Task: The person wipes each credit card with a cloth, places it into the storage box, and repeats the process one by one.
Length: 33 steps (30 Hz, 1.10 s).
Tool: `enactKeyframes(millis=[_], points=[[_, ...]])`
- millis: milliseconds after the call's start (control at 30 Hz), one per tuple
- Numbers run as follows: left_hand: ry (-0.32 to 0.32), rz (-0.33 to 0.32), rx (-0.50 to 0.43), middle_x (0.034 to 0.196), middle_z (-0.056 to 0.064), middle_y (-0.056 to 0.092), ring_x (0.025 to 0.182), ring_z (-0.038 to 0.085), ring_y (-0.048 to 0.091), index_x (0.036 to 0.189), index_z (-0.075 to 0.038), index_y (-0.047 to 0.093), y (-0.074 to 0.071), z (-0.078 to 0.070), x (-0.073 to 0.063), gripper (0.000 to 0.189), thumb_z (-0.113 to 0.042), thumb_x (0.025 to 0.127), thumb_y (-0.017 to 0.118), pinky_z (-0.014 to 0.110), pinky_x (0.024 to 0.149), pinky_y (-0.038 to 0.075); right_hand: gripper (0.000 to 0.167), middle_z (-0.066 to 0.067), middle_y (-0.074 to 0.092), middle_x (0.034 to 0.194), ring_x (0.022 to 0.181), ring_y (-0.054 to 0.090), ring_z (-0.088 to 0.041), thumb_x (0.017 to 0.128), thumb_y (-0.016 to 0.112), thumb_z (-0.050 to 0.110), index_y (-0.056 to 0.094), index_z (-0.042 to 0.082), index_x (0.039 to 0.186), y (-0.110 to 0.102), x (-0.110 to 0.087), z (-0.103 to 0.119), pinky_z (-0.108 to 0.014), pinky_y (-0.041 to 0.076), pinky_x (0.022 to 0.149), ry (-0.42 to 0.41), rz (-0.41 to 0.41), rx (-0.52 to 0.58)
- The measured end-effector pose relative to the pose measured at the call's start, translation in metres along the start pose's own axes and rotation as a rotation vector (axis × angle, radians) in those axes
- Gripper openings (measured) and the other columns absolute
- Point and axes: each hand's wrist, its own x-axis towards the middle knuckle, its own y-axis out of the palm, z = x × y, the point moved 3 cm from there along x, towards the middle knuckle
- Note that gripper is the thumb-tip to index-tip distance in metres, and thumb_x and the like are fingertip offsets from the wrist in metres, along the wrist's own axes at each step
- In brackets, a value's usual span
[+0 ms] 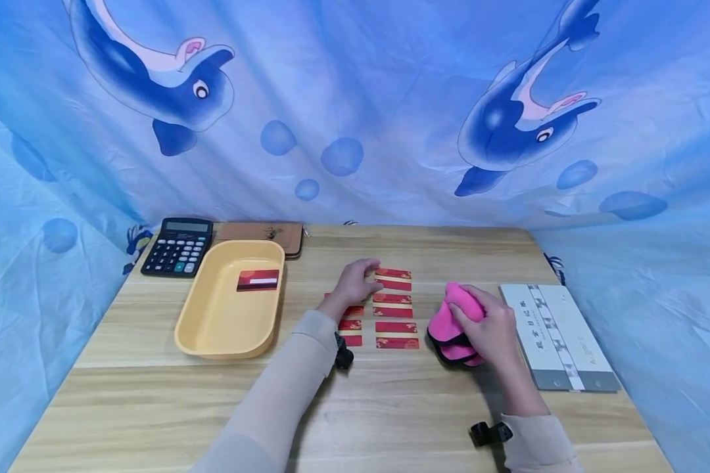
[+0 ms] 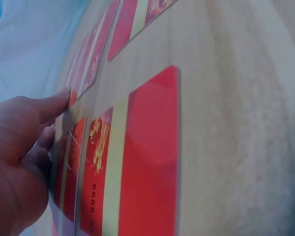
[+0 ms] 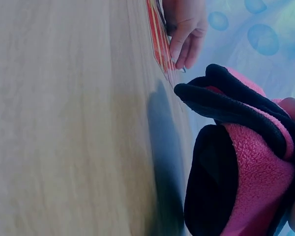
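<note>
Several red cards with gold bands lie in two columns on the wooden table. My left hand (image 1: 354,284) is at the left edge of the far card (image 1: 393,274) in the right column, thumb and fingers apart along that edge. In the left wrist view the thumb tip touches a card (image 2: 91,59), while a larger-looking card (image 2: 150,147) lies nearer the camera. My right hand (image 1: 492,326) grips a bunched pink cloth (image 1: 446,326) with black edging, to the right of the cards. The right wrist view shows the cloth's folds (image 3: 255,172) over a shadow. My left forearm partly covers the left column.
A yellow tray (image 1: 192,328) at the left holds one red card (image 1: 257,280) with a black stripe. Behind it are a black calculator (image 1: 177,246) and a brown wallet (image 1: 292,240). A white-and-grey book (image 1: 580,335) lies at the right edge. A blue dolphin curtain (image 1: 402,118) hangs behind.
</note>
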Motion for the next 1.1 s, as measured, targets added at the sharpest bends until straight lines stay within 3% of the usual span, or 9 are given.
enactKeyframes(millis=[133,300,433,733,867,967,1100], points=[[0.026,0.025,0.080,0.144,0.010,0.055,0.133,0.028,0.050,0.151,-0.010,0.047,0.000,-0.001,0.001,0.057,-0.013,0.098,0.069,0.041,0.112,0.044,0.045,-0.018,0.072,0.115,0.100,0.069,-0.033,0.080,0.087,0.013,0.072,0.004,0.121,0.001,-0.002,-0.002,-0.051,0.058,0.077,0.011,0.012,0.005],[0.107,0.077,0.292,0.153,0.004,0.048,0.143,0.028,0.038,0.152,-0.018,0.048,0.003,-0.002,0.002,0.052,-0.015,0.102,0.061,0.045,0.119,0.031,0.045,-0.017,0.072,0.116,0.101,0.069,-0.032,0.080,0.087,0.014,0.073,0.006,0.122,0.002,-0.003,-0.002,-0.050,0.058,0.077,0.009,0.023,0.011],[0.121,0.094,0.357,0.150,0.003,0.052,0.138,0.027,0.041,0.149,-0.018,0.052,0.003,-0.004,0.000,0.048,-0.021,0.102,0.062,0.046,0.117,0.033,0.045,-0.017,0.073,0.115,0.100,0.070,-0.031,0.079,0.088,0.014,0.073,0.006,0.122,0.002,-0.004,-0.004,-0.049,0.058,0.076,-0.002,0.018,0.005],[0.024,0.071,0.281,0.142,0.009,0.053,0.133,0.028,0.044,0.143,-0.013,0.055,-0.004,-0.010,-0.001,0.050,-0.017,0.096,0.072,0.045,0.113,0.036,0.046,-0.018,0.072,0.115,0.099,0.069,-0.033,0.080,0.087,0.014,0.072,0.004,0.122,0.001,-0.003,-0.005,-0.049,0.059,0.074,-0.004,0.022,0.004],[-0.031,0.041,0.180,0.140,0.010,0.046,0.125,0.029,0.048,0.140,-0.015,0.051,-0.006,-0.014,-0.003,0.053,-0.005,0.092,0.073,0.044,0.105,0.045,0.045,-0.019,0.073,0.113,0.095,0.070,-0.033,0.079,0.088,0.012,0.072,0.003,0.121,0.001,-0.002,-0.005,-0.049,0.059,0.071,-0.029,0.011,0.004],[-0.037,0.019,0.111,0.143,0.013,0.041,0.126,0.032,0.049,0.148,-0.014,0.042,-0.007,-0.015,-0.005,0.066,0.006,0.090,0.068,0.044,0.103,0.049,0.046,-0.019,0.073,0.112,0.094,0.071,-0.033,0.078,0.088,0.012,0.072,0.002,0.120,0.002,-0.001,-0.005,-0.047,0.058,0.070,-0.049,0.008,0.010],[-0.037,-0.056,0.023,0.140,0.015,0.052,0.125,0.032,0.053,0.152,-0.011,0.042,-0.010,-0.018,-0.014,0.066,0.007,0.093,0.065,0.045,0.102,0.051,0.046,-0.019,0.074,0.111,0.092,0.072,-0.033,0.077,0.089,0.012,0.073,0.002,0.120,0.003,0.000,-0.003,-0.045,0.058,0.068,-0.083,0.003,0.021]])
